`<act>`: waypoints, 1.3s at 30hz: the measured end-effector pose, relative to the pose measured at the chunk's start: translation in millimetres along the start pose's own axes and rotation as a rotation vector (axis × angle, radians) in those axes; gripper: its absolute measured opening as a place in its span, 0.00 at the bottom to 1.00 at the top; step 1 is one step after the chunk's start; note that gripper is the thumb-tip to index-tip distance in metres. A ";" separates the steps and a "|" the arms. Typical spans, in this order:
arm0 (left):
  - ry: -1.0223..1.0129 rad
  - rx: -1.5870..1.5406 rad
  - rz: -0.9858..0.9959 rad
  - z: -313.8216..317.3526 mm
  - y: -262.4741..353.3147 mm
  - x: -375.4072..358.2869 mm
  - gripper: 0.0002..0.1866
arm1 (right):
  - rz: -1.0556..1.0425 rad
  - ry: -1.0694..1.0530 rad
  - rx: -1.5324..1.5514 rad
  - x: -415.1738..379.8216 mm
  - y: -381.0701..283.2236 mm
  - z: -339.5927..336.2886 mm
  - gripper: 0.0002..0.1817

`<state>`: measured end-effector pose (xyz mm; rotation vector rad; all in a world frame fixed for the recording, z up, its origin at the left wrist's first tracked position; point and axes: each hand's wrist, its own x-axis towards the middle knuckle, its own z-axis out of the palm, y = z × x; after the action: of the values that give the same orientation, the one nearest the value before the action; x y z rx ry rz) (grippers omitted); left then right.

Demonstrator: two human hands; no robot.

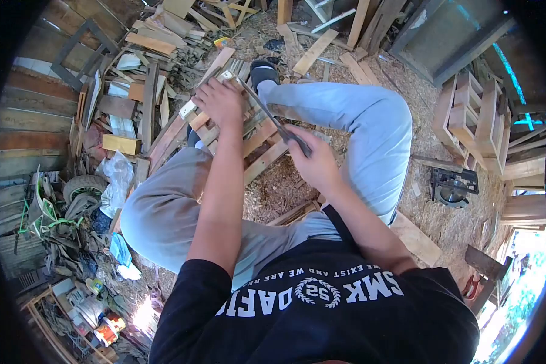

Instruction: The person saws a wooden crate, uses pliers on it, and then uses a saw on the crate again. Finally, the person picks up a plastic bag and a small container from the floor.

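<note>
My right hand (309, 155) is wrapped round the dark handle of a long thin tool (265, 110), perhaps a saw or file. The tool's far end reaches up and left to the edge of a small wooden piece (227, 76). My left hand (219, 102) presses down on that light wooden piece, fingers spread over its top; what lies under the palm is hidden. Beneath both hands, between my knees, is a slatted wooden frame (264, 159).
Scrap boards (158, 33) are heaped at the upper left. A circular saw (453, 186) lies on the sawdust floor to the right, below a wooden crate-like frame (476, 121). Loose planks (315, 52) lie ahead. A box of odds and ends (51, 318) stands at lower left.
</note>
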<state>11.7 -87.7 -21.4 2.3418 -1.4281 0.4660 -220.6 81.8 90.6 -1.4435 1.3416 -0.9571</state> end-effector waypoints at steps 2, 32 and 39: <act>0.004 0.014 0.012 -2.3 -2.2 -1.6 0.22 | 0.018 -0.006 -0.051 -6.8 -5.2 -2.7 0.23; 0.025 -0.012 -0.004 -5.6 -1.1 1.4 0.18 | -0.053 0.015 -0.028 0.0 10.4 0.9 0.22; 0.020 -0.037 -0.025 -10.0 4.2 1.4 0.20 | 0.010 -0.005 -0.026 -6.0 10.4 5.5 0.22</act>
<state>7.6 -86.0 -11.4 2.3163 -1.3847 0.4510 -218.9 88.5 79.4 -1.4568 1.3611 -0.9313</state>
